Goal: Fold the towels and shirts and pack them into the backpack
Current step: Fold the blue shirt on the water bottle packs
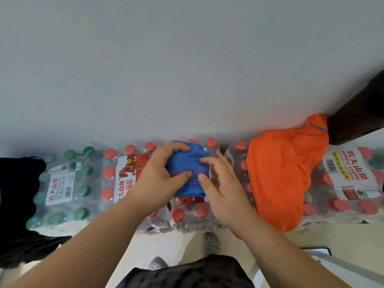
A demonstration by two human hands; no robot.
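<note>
The blue towel (185, 161), folded into a compact bundle, lies on top of the red-capped bottle pack (187, 214). The left hand (160, 173) grips the bundle's left side, fingers curled over its far edge, thumb on top. The right hand (222, 188) pinches its right edge between thumb and forefinger. An orange shirt (280, 173) lies crumpled just right of that pack. A green-capped bottle pack (62, 183) stands left of it.
</note>
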